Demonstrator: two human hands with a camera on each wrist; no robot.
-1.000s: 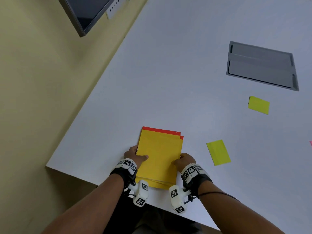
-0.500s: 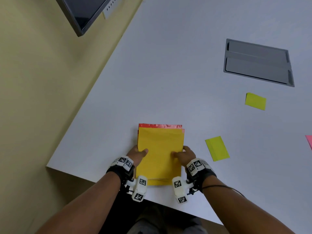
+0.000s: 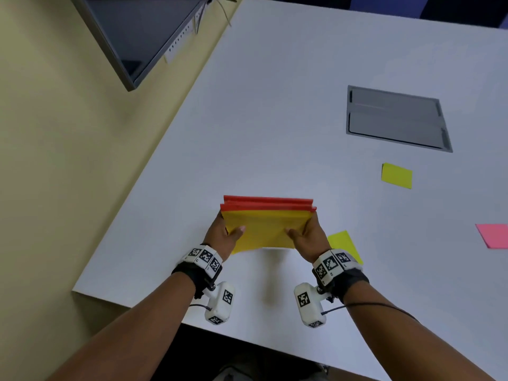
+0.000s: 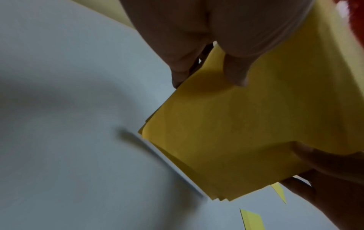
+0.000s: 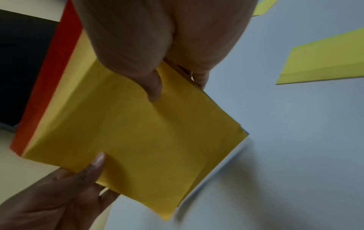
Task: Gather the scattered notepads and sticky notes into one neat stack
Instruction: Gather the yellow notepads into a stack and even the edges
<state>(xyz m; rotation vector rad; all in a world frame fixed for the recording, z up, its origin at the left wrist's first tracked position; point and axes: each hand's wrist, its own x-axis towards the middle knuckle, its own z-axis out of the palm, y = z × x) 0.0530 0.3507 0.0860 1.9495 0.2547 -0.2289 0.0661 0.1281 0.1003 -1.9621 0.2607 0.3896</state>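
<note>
Head view first: both hands have the notepads (image 3: pixel 268 221) up on edge near the front edge of the table (image 3: pixel 275 105), left hand (image 3: pixel 224 237) on one side, right hand (image 3: pixel 306 236) on the other, thumbs over the yellow cover and fingers wrapped behind, red bindings up top and not quite level. Loose pieces wait on the right: a yellow sticky note (image 3: pixel 345 243) just beside the right wrist, another sticky note (image 3: pixel 396 176) farther back, a pink note (image 3: pixel 493 235) at the right edge. No containers here, only a closed grey hatch (image 3: pixel 395 119) set flush in the table. Left wrist view: thumb and finger pinch the pad's side, and the lower sheet corners (image 4: pixel 216 197) fan out unevenly, bottom edge looking just off the surface, though it's blurry. Right wrist view: thumb pressed onto the cover (image 5: pixel 138 140), fingers behind, pages staggered at the lower corner. Risk, I'd say: loosen that grip while squaring up and the pads could slide apart or the loose pages buckle; the stack also sits close to the front edge.
</note>
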